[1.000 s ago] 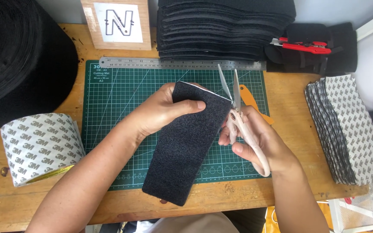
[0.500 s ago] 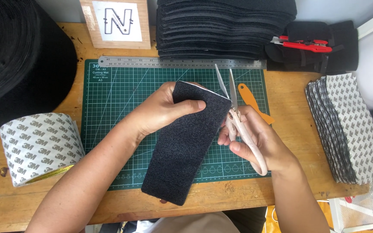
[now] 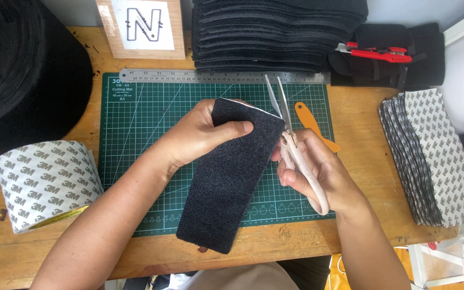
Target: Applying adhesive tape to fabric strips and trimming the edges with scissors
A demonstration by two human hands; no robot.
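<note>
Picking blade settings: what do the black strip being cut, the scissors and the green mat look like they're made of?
Black rectangular strip: fuzzy, matte fabric, probably felt or loop material, with a pale backing edge. Pale-handled scissors: shiny metal blades, handles apparently plastic. Green gridded cutting mat: smooth, likely rubbery vinyl.

Felt strip (image 3: 232, 177) sits over the cutting mat (image 3: 135, 139), scissors (image 3: 288, 134) at its right edge, ruler (image 3: 189, 76) along the far side, tape roll (image 3: 46, 182) left, sheet stack (image 3: 436, 156) right.

Scissors (image 3: 291, 137) blades narrower, higher now
</note>
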